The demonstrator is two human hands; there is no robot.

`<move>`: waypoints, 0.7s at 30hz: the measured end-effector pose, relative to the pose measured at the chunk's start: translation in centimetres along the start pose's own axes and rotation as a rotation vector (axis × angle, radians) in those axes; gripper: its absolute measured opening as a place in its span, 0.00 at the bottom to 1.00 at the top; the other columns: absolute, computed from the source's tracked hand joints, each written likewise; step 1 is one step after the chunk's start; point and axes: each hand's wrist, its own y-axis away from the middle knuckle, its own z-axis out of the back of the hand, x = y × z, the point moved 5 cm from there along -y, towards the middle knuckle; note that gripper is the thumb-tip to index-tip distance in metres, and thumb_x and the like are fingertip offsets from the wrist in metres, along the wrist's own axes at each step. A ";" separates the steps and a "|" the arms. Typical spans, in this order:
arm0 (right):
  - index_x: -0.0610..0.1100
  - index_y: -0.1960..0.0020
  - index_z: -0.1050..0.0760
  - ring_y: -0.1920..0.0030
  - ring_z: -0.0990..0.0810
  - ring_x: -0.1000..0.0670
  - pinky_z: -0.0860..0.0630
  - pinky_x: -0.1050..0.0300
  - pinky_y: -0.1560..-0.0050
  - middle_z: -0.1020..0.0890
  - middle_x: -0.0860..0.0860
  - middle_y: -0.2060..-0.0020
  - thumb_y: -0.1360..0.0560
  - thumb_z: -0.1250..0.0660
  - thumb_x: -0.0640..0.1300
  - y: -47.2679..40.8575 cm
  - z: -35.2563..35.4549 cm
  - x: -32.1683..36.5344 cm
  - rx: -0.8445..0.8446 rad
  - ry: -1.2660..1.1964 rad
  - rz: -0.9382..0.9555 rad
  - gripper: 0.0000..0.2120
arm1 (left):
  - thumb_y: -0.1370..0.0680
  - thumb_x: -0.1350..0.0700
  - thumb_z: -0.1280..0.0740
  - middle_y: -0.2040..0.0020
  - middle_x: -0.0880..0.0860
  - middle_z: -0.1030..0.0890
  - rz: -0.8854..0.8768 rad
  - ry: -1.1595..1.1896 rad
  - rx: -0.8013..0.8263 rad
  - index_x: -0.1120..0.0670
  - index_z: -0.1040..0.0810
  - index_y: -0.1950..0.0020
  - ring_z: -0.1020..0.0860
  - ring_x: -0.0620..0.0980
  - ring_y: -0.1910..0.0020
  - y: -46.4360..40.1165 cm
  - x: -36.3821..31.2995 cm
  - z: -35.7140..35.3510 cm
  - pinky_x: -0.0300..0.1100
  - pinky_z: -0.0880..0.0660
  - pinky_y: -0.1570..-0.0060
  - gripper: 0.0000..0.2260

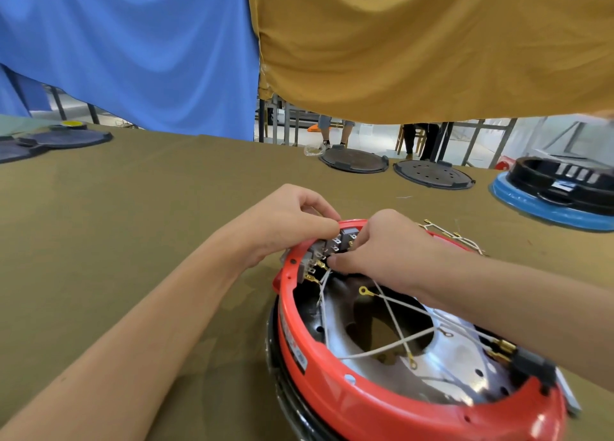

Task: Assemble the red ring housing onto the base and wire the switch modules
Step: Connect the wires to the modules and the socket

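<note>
The red ring housing point(335, 394) sits on a black base point(285, 384) at the lower right, open side up, with a shiny metal plate point(445, 357) inside. Grey switch modules point(335, 244) with brass terminals line its far inner wall. My left hand point(285, 224) pinches the far rim beside the modules. My right hand point(382, 248) reaches in from the right, its fingertips closed on a white wire point(327, 276) at the terminals. More white wires with ring terminals point(363, 291) cross the inside. A black connector block point(528, 361) sits at the near right rim.
The table wears an olive cloth point(133, 224). Two dark round lids point(354, 160) point(433, 174) lie at the far edge, a black housing on a blue ring point(561, 191) at far right, dark flat parts point(63, 140) at far left. Blue and mustard curtains hang behind; a person's legs point(332, 131) show beyond.
</note>
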 end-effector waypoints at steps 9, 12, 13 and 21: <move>0.41 0.70 0.21 0.79 0.30 0.53 0.38 0.67 0.78 0.27 0.53 0.82 0.35 0.27 0.39 -0.4 -0.5 -0.3 0.034 -0.256 -0.123 0.06 | 0.28 0.62 0.31 0.71 0.44 0.20 -0.023 -0.005 0.014 0.52 0.16 0.54 0.23 0.40 0.72 0.0 -0.1 0.0 0.32 0.29 0.73 0.08; 0.41 0.67 0.20 0.75 0.30 0.51 0.37 0.66 0.77 0.26 0.51 0.79 0.35 0.27 0.40 -0.3 -0.6 -0.2 0.015 -0.276 -0.114 0.04 | 0.28 0.63 0.31 0.67 0.46 0.19 -0.031 -0.008 0.032 0.51 0.15 0.53 0.22 0.41 0.70 0.0 -0.2 0.1 0.32 0.27 0.71 0.08; 0.41 0.67 0.20 0.76 0.29 0.51 0.37 0.67 0.78 0.26 0.52 0.80 0.34 0.26 0.41 -0.3 -0.6 -0.2 0.018 -0.269 -0.112 0.05 | 0.28 0.63 0.31 0.66 0.47 0.18 -0.034 -0.014 0.038 0.51 0.15 0.53 0.21 0.41 0.69 0.0 -0.2 0.2 0.33 0.26 0.70 0.09; 0.42 0.72 0.29 0.82 0.36 0.53 0.41 0.71 0.81 0.31 0.51 0.81 0.31 0.29 0.35 0.0 -0.2 0.0 0.171 -0.291 -0.179 0.13 | 0.26 0.62 0.30 0.64 0.45 0.17 -0.046 -0.048 0.084 0.48 0.15 0.52 0.21 0.41 0.67 0.1 -0.1 0.5 0.33 0.26 0.69 0.10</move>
